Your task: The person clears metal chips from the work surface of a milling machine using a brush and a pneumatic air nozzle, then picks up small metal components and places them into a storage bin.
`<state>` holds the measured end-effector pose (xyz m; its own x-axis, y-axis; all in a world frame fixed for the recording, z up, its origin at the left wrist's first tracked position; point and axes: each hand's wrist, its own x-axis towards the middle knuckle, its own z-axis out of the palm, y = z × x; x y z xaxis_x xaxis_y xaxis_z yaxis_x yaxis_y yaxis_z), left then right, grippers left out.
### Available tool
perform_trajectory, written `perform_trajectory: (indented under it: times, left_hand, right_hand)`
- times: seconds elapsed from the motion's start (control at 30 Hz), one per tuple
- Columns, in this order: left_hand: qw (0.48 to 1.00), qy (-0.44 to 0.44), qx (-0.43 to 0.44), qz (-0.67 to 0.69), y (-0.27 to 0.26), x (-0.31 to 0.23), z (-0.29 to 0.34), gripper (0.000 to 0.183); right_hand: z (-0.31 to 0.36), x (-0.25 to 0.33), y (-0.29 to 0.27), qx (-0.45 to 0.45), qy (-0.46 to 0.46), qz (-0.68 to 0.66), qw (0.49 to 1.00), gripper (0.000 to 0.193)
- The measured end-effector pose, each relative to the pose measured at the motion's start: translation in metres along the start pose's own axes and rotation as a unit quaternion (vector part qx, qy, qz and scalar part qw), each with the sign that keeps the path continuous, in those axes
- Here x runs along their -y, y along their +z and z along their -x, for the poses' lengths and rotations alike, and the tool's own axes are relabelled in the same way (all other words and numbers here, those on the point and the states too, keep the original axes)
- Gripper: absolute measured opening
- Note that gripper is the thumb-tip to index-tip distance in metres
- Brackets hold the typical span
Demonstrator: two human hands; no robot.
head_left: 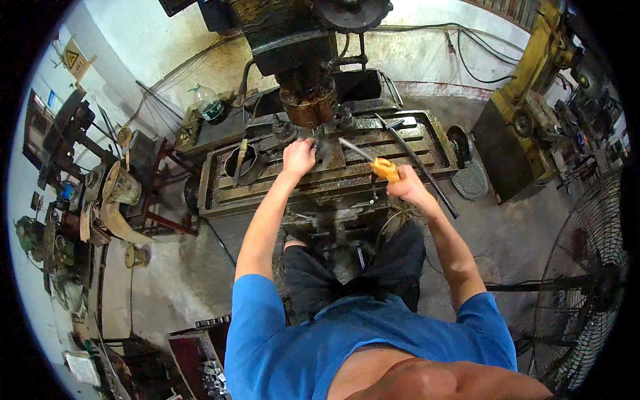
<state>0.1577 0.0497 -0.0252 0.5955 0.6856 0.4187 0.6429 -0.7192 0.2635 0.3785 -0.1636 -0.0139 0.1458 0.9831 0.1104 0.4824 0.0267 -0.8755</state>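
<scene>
My right hand (408,186) is closed round a yellow air blow gun (385,169). The gun's long metal nozzle points up and left over the slotted table (267,189) of a milling machine. Below the machine's rusty brown spindle head (311,105), my left hand (299,157) is closed with its fingertips together. Something small and dark shows at those fingertips, too small to name. To the right of the nozzle a long dark bar (420,162) lies slantwise across the table and sticks out past its front edge.
An open container (248,168) with a brush-like tool stands on the table's left. A handwheel (459,145) is at its right end. A large caged fan (580,267) stands to my right; a bucket (123,185) is on the left bench. Metal parts (213,380) lie at lower left.
</scene>
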Motion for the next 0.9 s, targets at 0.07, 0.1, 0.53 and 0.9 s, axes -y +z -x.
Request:
perform_trajectory:
  times: [0.07, 0.1, 0.53, 0.9]
  left_hand:
    - [1.000, -0.006, 0.021, -0.018, 0.006, -0.002, -0.007, 0.024]
    - [0.999, -0.008, 0.032, -0.025, 0.008, -0.004, -0.011, 0.024]
    - [0.980, -0.197, -0.013, 0.031, 0.013, -0.014, -0.020, 0.033]
    - [0.973, -0.205, 0.021, 0.105, 0.024, 0.012, -0.028, 0.042]
  right_hand:
    - [0.009, -0.020, 0.015, 0.010, 0.022, -0.037, 0.999, 0.022]
    - [0.015, -0.020, 0.020, 0.014, 0.028, 0.000, 1.000, 0.024]
    - [0.036, -0.036, 0.038, -0.041, 0.186, 0.191, 0.963, 0.034]
    - [-0.045, 0.195, -0.197, -0.284, -0.427, -0.017, 0.858, 0.053]
